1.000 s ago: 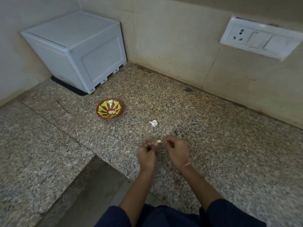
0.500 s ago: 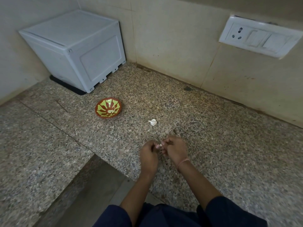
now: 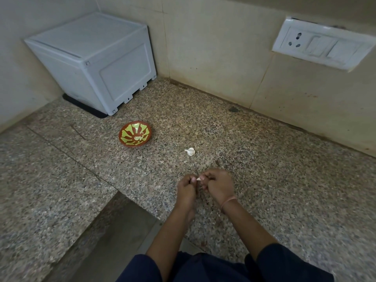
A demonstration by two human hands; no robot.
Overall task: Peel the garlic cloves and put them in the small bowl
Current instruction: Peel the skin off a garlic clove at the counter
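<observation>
At lower centre, the left hand (image 3: 186, 187) and right hand (image 3: 218, 185) are closer together than a second ago, both grips pinching one garlic clove (image 3: 198, 178) above the desk (image 3: 264, 159). The small bowl (image 3: 130, 129) and loose garlic piece (image 3: 190, 151) stay put further up, left of centre.

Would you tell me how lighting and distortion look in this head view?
Head view: dim, even light, no glare; wide-angle lens skews the switch plate and white box; garlic clove between left hand and right hand looks tiny, soft.
</observation>
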